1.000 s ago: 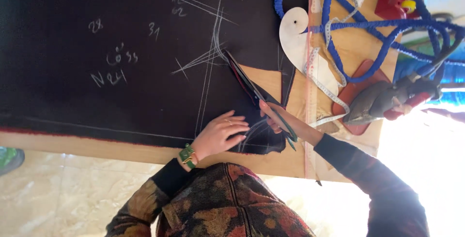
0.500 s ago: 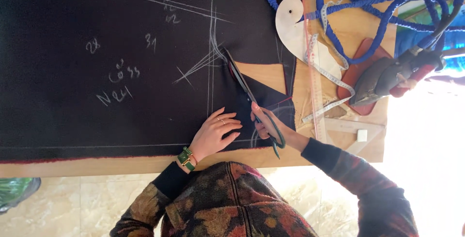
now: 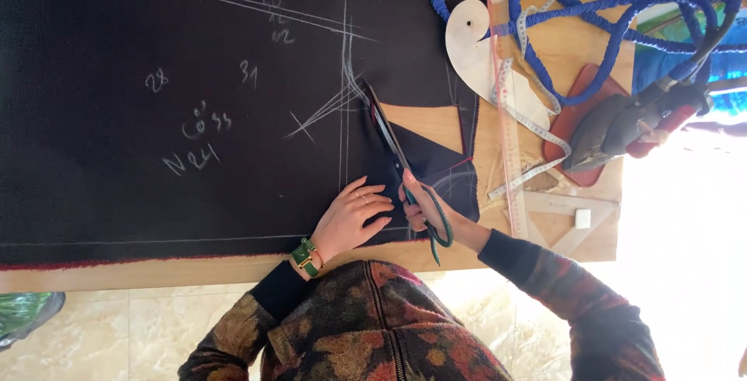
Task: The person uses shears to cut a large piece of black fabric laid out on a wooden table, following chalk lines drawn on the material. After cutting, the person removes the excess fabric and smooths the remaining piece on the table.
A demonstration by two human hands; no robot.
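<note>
A large piece of black fabric (image 3: 156, 77) with white chalk lines and marks lies spread over a wooden table (image 3: 117, 273). My left hand (image 3: 354, 214), with a green watch at the wrist, presses flat on the fabric near the table's front edge. My right hand (image 3: 424, 208) grips green-handled scissors (image 3: 397, 155). The long blades reach up along a chalk line to the end of a cut in the cloth. Bare wood shows through a triangular gap (image 3: 420, 122) right of the blades.
A white curved template (image 3: 471, 46), a clear ruler (image 3: 510, 116) and a tape measure (image 3: 537, 128) lie right of the fabric. A clothes iron (image 3: 622, 120) on a red pad, a blue cord (image 3: 591, 31) and a set square (image 3: 556, 214) crowd the table's right end.
The scissors and my right hand have moved further up the chalk line, lengthening the cut. My left hand stays flat on the fabric. The view has shifted slightly.
</note>
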